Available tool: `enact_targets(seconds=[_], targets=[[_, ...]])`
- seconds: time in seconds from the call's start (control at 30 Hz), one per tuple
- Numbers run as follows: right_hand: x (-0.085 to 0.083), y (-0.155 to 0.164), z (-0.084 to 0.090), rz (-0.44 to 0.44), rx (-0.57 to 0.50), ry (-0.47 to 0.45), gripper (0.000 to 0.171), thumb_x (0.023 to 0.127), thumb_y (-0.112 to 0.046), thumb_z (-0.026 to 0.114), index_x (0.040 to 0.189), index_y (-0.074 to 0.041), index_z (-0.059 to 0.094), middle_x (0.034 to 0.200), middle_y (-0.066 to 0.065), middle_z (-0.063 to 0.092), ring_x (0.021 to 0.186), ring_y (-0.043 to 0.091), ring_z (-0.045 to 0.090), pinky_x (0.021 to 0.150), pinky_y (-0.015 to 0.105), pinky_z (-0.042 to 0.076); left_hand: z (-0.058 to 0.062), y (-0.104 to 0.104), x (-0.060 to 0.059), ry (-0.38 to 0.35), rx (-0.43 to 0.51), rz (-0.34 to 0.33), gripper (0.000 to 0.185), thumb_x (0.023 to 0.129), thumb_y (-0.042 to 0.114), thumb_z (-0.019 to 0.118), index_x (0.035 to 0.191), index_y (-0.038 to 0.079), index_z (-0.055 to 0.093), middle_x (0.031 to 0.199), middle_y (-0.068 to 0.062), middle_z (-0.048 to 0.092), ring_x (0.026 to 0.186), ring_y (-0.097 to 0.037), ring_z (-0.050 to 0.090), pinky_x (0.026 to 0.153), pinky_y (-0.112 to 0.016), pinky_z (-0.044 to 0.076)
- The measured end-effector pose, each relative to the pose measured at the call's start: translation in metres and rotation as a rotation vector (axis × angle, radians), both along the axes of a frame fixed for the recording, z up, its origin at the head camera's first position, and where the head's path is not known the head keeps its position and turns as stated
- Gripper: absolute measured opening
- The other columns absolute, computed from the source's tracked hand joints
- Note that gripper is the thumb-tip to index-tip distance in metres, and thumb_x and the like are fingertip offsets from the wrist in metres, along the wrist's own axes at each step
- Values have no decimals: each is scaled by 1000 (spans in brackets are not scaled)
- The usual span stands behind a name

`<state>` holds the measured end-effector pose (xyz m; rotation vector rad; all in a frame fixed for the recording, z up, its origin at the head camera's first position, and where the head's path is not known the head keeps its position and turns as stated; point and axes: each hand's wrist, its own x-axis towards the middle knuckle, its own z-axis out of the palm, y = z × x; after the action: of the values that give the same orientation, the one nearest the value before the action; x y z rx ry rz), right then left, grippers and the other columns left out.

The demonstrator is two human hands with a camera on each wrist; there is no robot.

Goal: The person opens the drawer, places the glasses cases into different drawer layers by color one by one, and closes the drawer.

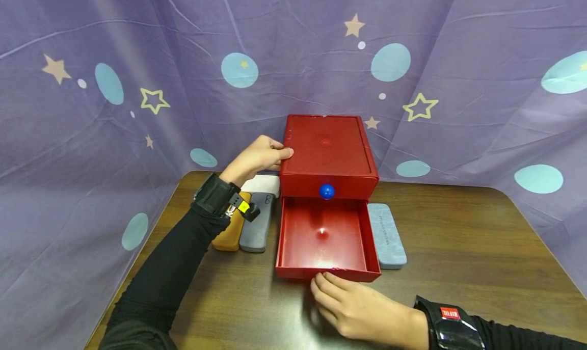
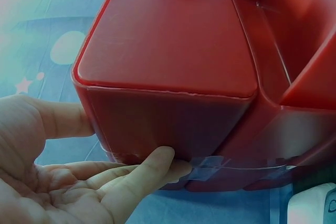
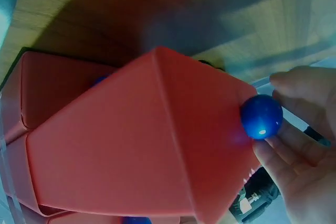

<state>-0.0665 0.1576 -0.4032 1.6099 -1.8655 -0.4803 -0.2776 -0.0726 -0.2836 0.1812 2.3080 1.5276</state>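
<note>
Red box: a glossy red plastic drawer box [image 1: 326, 151] sits at the middle of the worktop [image 1: 458, 238], close to the far edge, its flat lid catching a spot of light.
Top drawer: closed, with a round blue knob [image 1: 326, 191] at the centre of its front.
Bottom drawer: the lower drawer [image 1: 323, 238] is pulled well out toward the near edge; its red floor is bare apart from a bright glare patch.
Lower knob: the right wrist view shows a second blue knob [image 3: 261, 116] on that drawer's front corner.
Left hand: the left hand [image 1: 257, 156] is on the box's left side, thumb up near the lid's edge; in the left wrist view its fingers [image 2: 152, 169] lie fairly straight against the box's wall, bracing it rather than wrapping it.
Right hand: the right hand [image 1: 357, 304] is at the near front of the open drawer, fingers [image 3: 294, 85] loosely curved about the lower knob and just beside it; I cannot tell whether they actually pinch it.
Left of box: an orange case [image 1: 231, 233], a grey case [image 1: 258, 222] and a white case [image 1: 263, 184] lie close together.
Right of box: a light blue case [image 1: 387, 234] lies just beside the open drawer.
Backdrop: purple cloth [image 1: 114, 59] with stars and pale blue ovals.
</note>
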Motion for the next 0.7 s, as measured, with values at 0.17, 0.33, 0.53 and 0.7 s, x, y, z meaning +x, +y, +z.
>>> enact_targets(seconds=[0.17,0.33,0.53,0.7], targets=[[-3,-3,11,22,-10,-48,54,107,-3,21,104,-16,73,111,7,69,107,21,65,96,30,56,0,0,0,4,3,1,43,103,13,57,138,-12,54,132,-28,64,125,-35,64,102,-41,54],[-3,-4,25,-7,-7,-169,36,107,-13,36,107,-18,72,108,1,67,103,17,62,94,26,54,0,0,0,6,0,2,43,103,13,58,138,-12,55,133,-27,64,125,-35,64,102,-41,54],[-6,-10,44,-28,-69,-381,13,88,-22,75,97,-19,67,93,-6,59,88,11,55,79,23,52,1,0,1,-2,-4,9,43,102,13,59,137,-11,56,134,-26,64,124,-34,64,102,-40,55],[-11,-11,64,-3,-84,-616,14,87,-20,79,97,-20,69,92,-10,60,86,5,58,77,19,52,2,0,2,-9,-4,12,44,102,13,59,139,-11,55,134,-26,64,124,-34,64,101,-40,55]])
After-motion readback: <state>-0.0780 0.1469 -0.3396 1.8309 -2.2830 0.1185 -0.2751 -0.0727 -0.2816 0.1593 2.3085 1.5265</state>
